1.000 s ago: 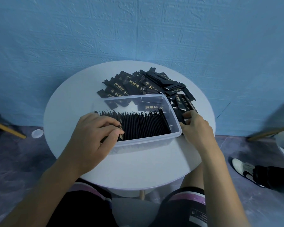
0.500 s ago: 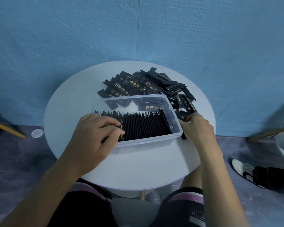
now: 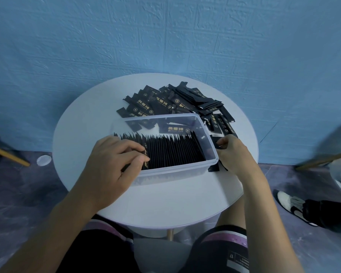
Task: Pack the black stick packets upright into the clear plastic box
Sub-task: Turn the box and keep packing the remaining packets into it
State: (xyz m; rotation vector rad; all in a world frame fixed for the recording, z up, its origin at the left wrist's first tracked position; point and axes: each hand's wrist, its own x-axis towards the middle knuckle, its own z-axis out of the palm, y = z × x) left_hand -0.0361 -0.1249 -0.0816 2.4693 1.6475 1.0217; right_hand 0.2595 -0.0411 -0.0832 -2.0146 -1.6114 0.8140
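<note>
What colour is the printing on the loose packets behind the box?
Gold, on the loose packets; head view shows it.

The stick packets (image 3: 165, 103) are black with gold print. The box (image 3: 165, 173) is clear, the table (image 3: 165, 203) white, the wall (image 3: 106, 36) textured blue, and the shorts (image 3: 220, 255) black, seemingly pink-banded.

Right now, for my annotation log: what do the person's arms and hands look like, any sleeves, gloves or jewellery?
The left hand and right hand are bare: no gloves, rings or watch show. Both forearms are bare too, no sleeve in view.
</note>
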